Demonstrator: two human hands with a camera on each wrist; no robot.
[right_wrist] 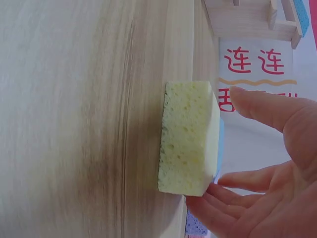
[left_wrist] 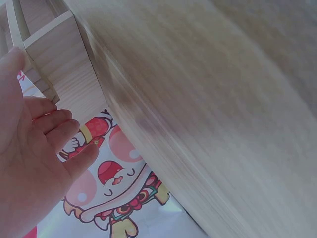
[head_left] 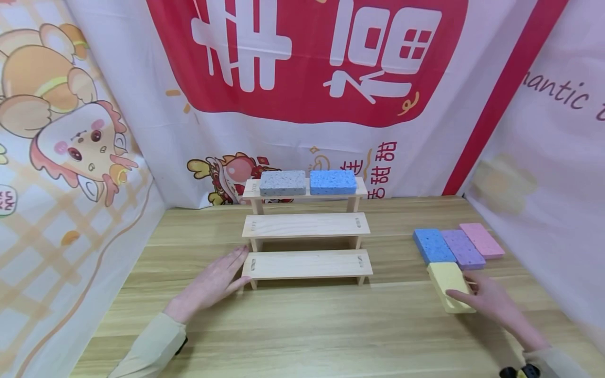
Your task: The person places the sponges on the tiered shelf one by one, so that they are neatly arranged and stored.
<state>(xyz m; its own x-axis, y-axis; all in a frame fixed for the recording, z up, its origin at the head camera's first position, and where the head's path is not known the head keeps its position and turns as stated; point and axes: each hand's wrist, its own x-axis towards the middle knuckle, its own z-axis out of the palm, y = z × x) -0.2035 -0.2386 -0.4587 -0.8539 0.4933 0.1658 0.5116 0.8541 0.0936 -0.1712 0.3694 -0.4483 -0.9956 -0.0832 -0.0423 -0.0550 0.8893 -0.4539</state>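
My left hand [head_left: 208, 286] lies at the left end of a three-tier wooden stand [head_left: 307, 265], its fingers along the ends of the lower shelves. In the left wrist view its fingers are loosely bent and hold nothing. To the right, my right hand [head_left: 489, 296] is at a yellow sponge [head_left: 444, 281] lying on the table. Its fingertips touch the sponge's right side, while the thumb [right_wrist: 262, 106] hovers over the top, apart from it. Just behind lie a blue sponge [head_left: 434, 245], a purple sponge [head_left: 463, 249] and a pink sponge [head_left: 482, 240], side by side.
On the stand's top shelf sit a grey sponge [head_left: 283, 183] and another blue sponge [head_left: 333, 182]. The two lower shelves are bare wood. Printed cloth [head_left: 411, 157] hangs behind the wood-grain table [head_left: 302, 331] and along both sides.
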